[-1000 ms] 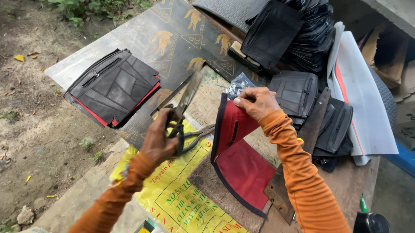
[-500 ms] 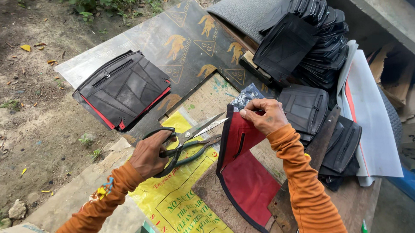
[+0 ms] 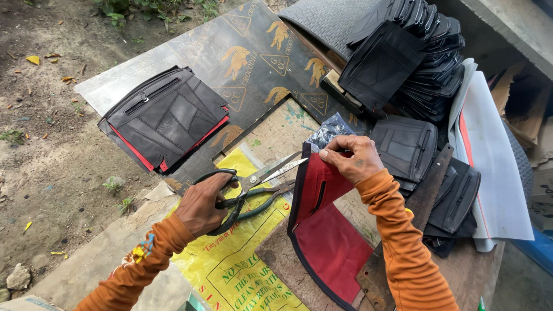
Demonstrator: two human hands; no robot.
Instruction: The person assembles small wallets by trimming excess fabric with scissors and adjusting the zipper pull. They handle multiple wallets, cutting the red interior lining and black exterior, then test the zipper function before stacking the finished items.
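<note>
The red fabric piece [image 3: 329, 237] with a black edge lay on the wooden board [image 3: 285, 266], near the middle of the workbench, and its upper part was lifted and folded up toward the person. The right hand [image 3: 350, 157] was on the top edge of this piece. Its fingers were bent and closed in a pinch on the edge, together with a small crumpled bit of clear plastic [image 3: 327, 130]. The wrist was bent a little down, and the forearm in an orange sleeve [image 3: 408, 252] came up from the lower right corner, almost straight.

Just left of the red piece were the scissors [image 3: 257, 182]. The left hand [image 3: 204, 205] held them by the dark handles, the fingers curled shut through and around the loops. The blades were slightly open and pointed up and right, toward the top edge of the red piece; the tips were near it, but I could not tell if they touched. The left forearm, also in orange, came from the lower left.

Under the left hand lay a yellow printed sack [image 3: 235, 277]. Farther left, on a dark printed sheet [image 3: 243, 56], lay a flat stack of black pouches with red lining [image 3: 164, 118]. Behind the right hand stood a big pile of black pouches [image 3: 414, 68], and more black pouches [image 3: 405, 144] lay just right of this hand.
</note>
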